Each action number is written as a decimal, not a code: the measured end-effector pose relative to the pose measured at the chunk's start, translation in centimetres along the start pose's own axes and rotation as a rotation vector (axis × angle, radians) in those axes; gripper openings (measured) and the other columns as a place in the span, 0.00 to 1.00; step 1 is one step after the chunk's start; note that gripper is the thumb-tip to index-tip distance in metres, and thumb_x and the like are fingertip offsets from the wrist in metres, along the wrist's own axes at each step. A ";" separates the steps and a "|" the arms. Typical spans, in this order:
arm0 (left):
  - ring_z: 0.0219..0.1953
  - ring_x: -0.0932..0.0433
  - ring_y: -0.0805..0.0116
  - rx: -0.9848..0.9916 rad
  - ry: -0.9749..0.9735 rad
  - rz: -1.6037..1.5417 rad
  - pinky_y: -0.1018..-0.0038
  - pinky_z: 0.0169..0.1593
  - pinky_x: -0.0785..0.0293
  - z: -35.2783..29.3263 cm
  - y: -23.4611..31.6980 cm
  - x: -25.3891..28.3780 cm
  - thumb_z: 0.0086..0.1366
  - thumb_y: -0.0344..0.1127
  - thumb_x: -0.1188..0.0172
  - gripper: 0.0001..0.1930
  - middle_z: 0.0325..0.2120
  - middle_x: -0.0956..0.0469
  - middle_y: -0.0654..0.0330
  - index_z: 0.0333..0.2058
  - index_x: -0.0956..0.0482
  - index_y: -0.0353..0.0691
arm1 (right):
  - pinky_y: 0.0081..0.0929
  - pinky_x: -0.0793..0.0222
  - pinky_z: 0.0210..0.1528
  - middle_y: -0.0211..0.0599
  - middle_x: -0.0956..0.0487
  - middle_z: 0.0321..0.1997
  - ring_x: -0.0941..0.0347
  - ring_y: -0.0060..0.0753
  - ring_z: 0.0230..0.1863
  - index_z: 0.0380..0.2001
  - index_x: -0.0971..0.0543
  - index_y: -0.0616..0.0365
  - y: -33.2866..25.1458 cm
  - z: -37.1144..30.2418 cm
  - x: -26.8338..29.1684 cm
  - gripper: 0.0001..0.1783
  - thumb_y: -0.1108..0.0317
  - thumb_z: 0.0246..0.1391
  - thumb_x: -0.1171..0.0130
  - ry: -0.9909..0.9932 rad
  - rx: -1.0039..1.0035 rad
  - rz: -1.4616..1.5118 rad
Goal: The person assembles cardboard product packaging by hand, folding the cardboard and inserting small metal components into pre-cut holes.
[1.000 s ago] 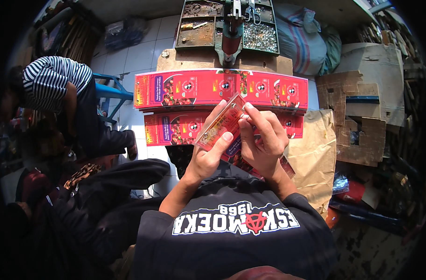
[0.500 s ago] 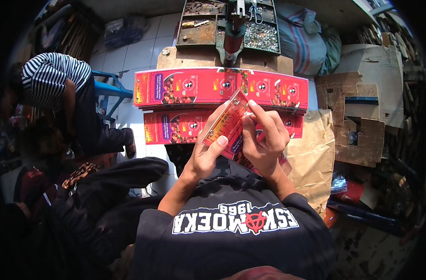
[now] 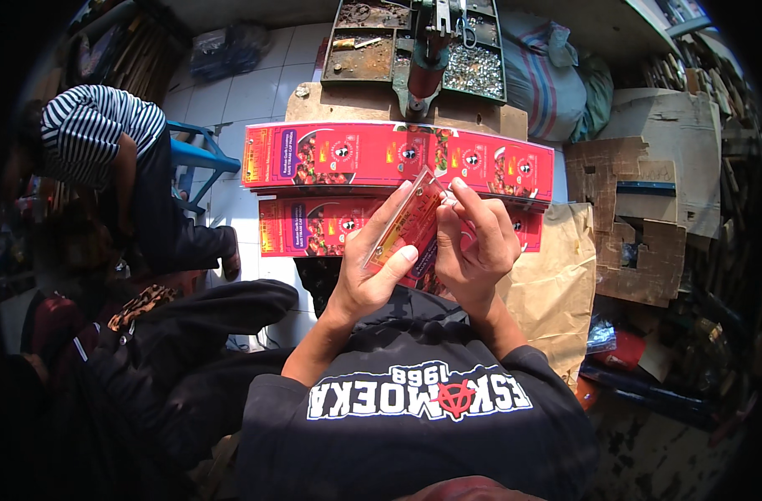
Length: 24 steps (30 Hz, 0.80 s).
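Observation:
In front of my chest, my left hand point(image 3: 371, 271) grips a glossy red printed strip point(image 3: 410, 219), thumb across its face and fingers behind it. The strip stands tilted, with small round metal eyelets near its ends. Close to its upper corner, my right hand point(image 3: 481, 250) has thumb and forefinger pinched together. A small whitish bit shows at those fingertips, too small to name. Beyond my hands lies a stack of long red printed strips point(image 3: 368, 159). Another row of red strips point(image 3: 285, 227) lies nearer, partly covered by my hands.
A press-like machine point(image 3: 428, 71) stands past the strips, among metal trays point(image 3: 473, 71) of small shiny parts. Brown paper point(image 3: 556, 275) and cut cardboard point(image 3: 631, 217) lie to the right. At left, a person in a striped shirt point(image 3: 105, 125) bends beside a blue stool point(image 3: 199, 159).
The strip in my left hand has tilted, so its face shows narrower. My right hand stays pinched near its upper corner. The person at left has barely moved.

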<state>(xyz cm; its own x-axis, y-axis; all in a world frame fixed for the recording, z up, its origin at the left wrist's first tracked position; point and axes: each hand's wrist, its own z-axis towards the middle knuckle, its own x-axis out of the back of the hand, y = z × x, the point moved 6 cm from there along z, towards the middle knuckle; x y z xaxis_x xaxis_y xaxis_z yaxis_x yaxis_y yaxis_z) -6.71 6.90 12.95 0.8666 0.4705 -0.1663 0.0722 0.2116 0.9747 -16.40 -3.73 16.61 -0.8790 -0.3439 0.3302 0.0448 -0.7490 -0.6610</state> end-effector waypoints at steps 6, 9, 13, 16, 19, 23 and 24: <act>0.57 0.27 0.60 0.019 0.065 -0.057 0.70 0.60 0.35 -0.5 -0.4 0.3 0.62 0.28 0.48 0.32 0.56 0.29 0.43 0.64 0.42 0.28 | 0.20 0.29 0.28 0.42 0.20 0.33 0.24 0.27 0.30 0.47 0.22 0.66 -1.1 0.0 -0.2 0.19 0.82 0.50 0.36 -0.011 0.075 -0.009; 0.56 0.26 0.60 0.019 0.078 -0.009 0.70 0.59 0.34 -0.7 0.0 0.4 0.62 0.29 0.48 0.31 0.55 0.28 0.42 0.64 0.42 0.28 | 0.21 0.28 0.29 0.44 0.20 0.35 0.24 0.28 0.29 0.47 0.22 0.66 -1.3 0.1 -0.1 0.18 0.81 0.50 0.36 -0.016 0.087 -0.012; 0.54 0.25 0.60 0.001 0.067 0.066 0.70 0.57 0.32 -0.5 0.6 0.4 0.62 0.29 0.48 0.30 0.53 0.26 0.42 0.63 0.40 0.28 | 0.21 0.28 0.29 0.44 0.20 0.35 0.23 0.29 0.29 0.46 0.21 0.65 -1.5 0.1 -0.1 0.17 0.80 0.51 0.36 -0.032 0.078 -0.012; 0.53 0.24 0.60 -0.022 0.077 0.109 0.71 0.56 0.31 -0.5 0.8 0.4 0.62 0.28 0.47 0.30 0.52 0.25 0.42 0.63 0.39 0.28 | 0.23 0.27 0.29 0.44 0.20 0.35 0.22 0.30 0.30 0.46 0.21 0.65 -1.4 0.0 -0.2 0.17 0.80 0.51 0.36 -0.029 0.085 -0.020; 0.51 0.22 0.61 -0.049 0.107 0.144 0.71 0.55 0.30 -0.5 0.9 0.4 0.61 0.27 0.47 0.30 0.51 0.24 0.41 0.63 0.38 0.28 | 0.23 0.26 0.30 0.44 0.20 0.35 0.21 0.32 0.30 0.46 0.21 0.64 -1.6 0.2 -0.2 0.17 0.80 0.51 0.37 -0.043 0.105 -0.034; 0.47 0.20 0.61 -0.080 0.073 0.202 0.72 0.51 0.28 -0.7 1.0 0.6 0.60 0.26 0.47 0.30 0.49 0.23 0.41 0.63 0.38 0.28 | 0.26 0.25 0.30 0.44 0.21 0.31 0.21 0.37 0.30 0.44 0.21 0.68 -2.3 0.4 -0.3 0.19 0.85 0.45 0.38 -0.072 0.136 -0.029; 0.47 0.20 0.61 -0.091 0.072 0.210 0.72 0.50 0.27 -0.7 1.1 0.5 0.60 0.26 0.47 0.30 0.48 0.23 0.41 0.62 0.38 0.28 | 0.27 0.24 0.29 0.43 0.22 0.30 0.22 0.39 0.30 0.44 0.21 0.70 -2.5 0.4 -0.3 0.20 0.87 0.43 0.39 -0.075 0.152 -0.024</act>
<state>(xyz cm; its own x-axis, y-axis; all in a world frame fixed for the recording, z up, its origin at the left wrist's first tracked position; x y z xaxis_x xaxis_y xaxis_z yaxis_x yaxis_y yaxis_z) -6.54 8.01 13.87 0.8201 0.5716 0.0256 -0.1539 0.1773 0.9721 -16.08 -1.98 18.41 -0.8429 -0.3620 0.3980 0.1002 -0.8324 -0.5450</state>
